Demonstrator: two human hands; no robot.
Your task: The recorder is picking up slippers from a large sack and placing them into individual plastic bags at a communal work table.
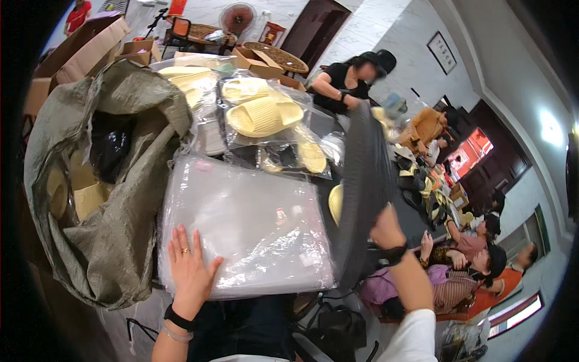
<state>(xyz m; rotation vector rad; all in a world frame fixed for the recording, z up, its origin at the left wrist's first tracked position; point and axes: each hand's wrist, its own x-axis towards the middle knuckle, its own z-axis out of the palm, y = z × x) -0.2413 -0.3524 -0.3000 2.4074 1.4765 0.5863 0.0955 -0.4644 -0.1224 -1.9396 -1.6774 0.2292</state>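
Note:
My left hand (191, 260) lies flat, fingers spread, on a thick stack of clear plastic bags (253, 205) in front of me. My right hand (388, 229) is closed on the edge of a large dark grey flat slab (363, 175). This slab stands nearly upright at the right end of the stack, and motion blurs it; its exact kind cannot be made out. Beyond the stack, pale yellow slippers (265, 116) lie in clear bags. Part of another yellow slipper (335, 204) shows beside the slab.
On the left stands an open grey-green woven sack (129, 241) with yellow slippers and a black bag inside. Cardboard boxes (90, 51) stand behind it. A person in black (338, 81) works across the table. Several others sit along the right, near piled slippers (425, 187).

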